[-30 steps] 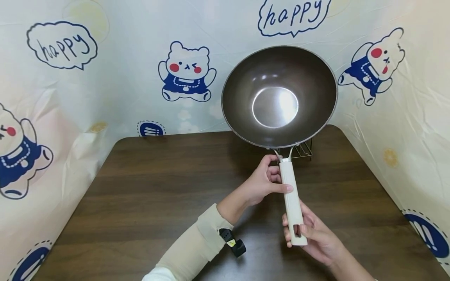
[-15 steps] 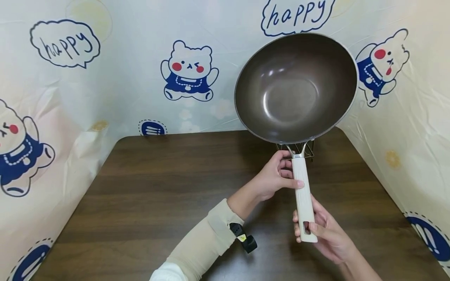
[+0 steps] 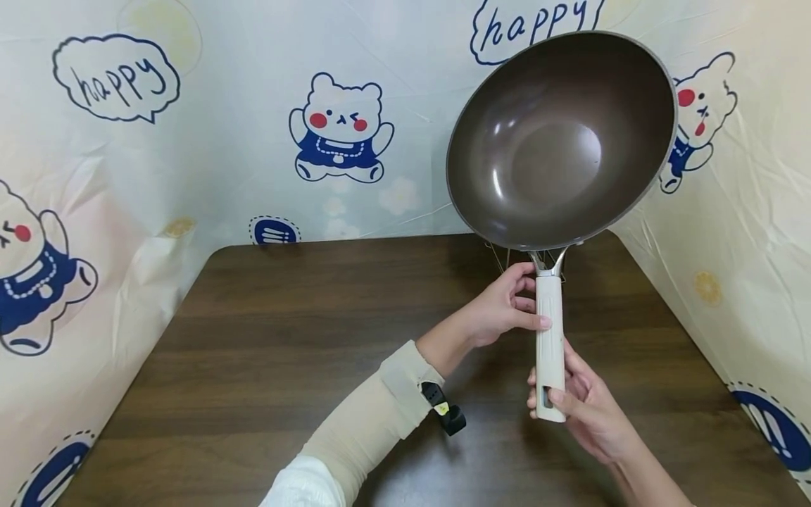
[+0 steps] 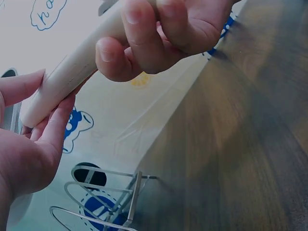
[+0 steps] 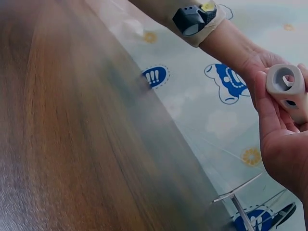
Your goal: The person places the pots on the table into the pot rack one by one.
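Observation:
A wok [image 3: 551,141] with a brown inside is held up above the far right of the table, its open side facing me. Near the neck of its cream handle [image 3: 550,338], my left hand [image 3: 500,310] pinches it, thumb in front and fingers curled behind. Lower down, my right hand [image 3: 595,415] grips the end with the hanging hole. In the left wrist view the right hand's fingers [image 4: 144,38] curl round the handle, and the left thumb [image 4: 24,86] presses on it. The handle's hollow end [image 5: 285,79] shows in the right wrist view.
Behind the handle, on the far part of the brown wooden table [image 3: 285,338], stands a wire rack [image 4: 106,197], mostly hidden by the wok in the head view. A cloth [image 3: 215,162] with printed bears surrounds the table. A small black device [image 3: 443,408] sits on my left wrist.
The wok has moved up and to the right, appears larger, and its handle has swung closer to upright. Both hands have moved along with it and kept hold of the handle.

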Demonstrator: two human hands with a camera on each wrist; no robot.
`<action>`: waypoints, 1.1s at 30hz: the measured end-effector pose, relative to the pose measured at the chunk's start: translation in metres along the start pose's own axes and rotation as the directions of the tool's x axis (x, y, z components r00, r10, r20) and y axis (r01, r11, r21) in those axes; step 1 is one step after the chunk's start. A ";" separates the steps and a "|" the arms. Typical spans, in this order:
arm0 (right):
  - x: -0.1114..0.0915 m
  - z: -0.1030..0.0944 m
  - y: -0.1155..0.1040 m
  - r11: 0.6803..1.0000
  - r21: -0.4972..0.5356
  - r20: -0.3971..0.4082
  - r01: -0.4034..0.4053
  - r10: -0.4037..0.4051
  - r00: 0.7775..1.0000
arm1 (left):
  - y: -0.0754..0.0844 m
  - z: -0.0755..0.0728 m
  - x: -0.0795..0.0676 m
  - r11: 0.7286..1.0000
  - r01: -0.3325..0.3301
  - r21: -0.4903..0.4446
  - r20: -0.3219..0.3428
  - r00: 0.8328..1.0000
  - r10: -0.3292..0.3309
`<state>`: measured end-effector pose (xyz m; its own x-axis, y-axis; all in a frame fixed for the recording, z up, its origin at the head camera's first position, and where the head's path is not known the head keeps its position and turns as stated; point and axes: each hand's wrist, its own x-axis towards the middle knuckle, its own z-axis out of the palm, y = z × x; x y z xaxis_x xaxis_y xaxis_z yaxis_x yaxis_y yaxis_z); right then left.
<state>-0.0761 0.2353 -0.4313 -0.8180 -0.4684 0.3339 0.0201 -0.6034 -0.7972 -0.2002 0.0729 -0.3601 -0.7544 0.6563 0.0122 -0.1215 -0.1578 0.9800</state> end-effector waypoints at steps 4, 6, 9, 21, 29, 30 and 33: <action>-0.001 -0.003 0.001 0.997 -0.077 -0.052 0.006 -0.010 0.999 | 0.000 0.001 0.005 1.000 0.016 0.012 0.022 1.000 -0.017; -0.002 -0.005 0.002 0.993 -0.114 -0.080 0.007 -0.017 0.997 | -0.001 0.002 0.007 1.000 0.024 0.016 0.032 0.999 -0.024; -0.003 -0.006 0.005 0.981 -0.192 -0.119 0.016 -0.040 0.992 | -0.003 0.002 0.009 0.999 0.038 0.017 0.040 0.998 -0.038; -0.006 -0.007 0.016 0.890 -0.449 -0.223 0.076 -0.194 0.955 | -0.007 0.007 0.015 0.995 0.069 -0.067 0.076 0.995 -0.064; -0.003 -0.004 0.018 0.861 -0.504 -0.284 0.072 -0.244 0.927 | -0.003 0.008 0.018 0.996 0.060 -0.062 0.137 0.989 -0.051; -0.003 -0.003 0.018 0.859 -0.507 -0.290 0.074 -0.250 0.924 | -0.003 0.008 0.018 0.996 0.061 -0.060 0.141 0.989 -0.052; -0.002 -0.002 0.018 0.858 -0.510 -0.316 0.062 -0.254 0.914 | -0.004 0.008 0.021 0.995 0.075 -0.062 0.143 0.988 -0.065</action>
<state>-0.0752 0.2267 -0.4473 -0.9345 -0.0707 0.3488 -0.3269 -0.2170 -0.9198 -0.2104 0.0926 -0.3623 -0.6447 0.7641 -0.0234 -0.2175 -0.1540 0.9638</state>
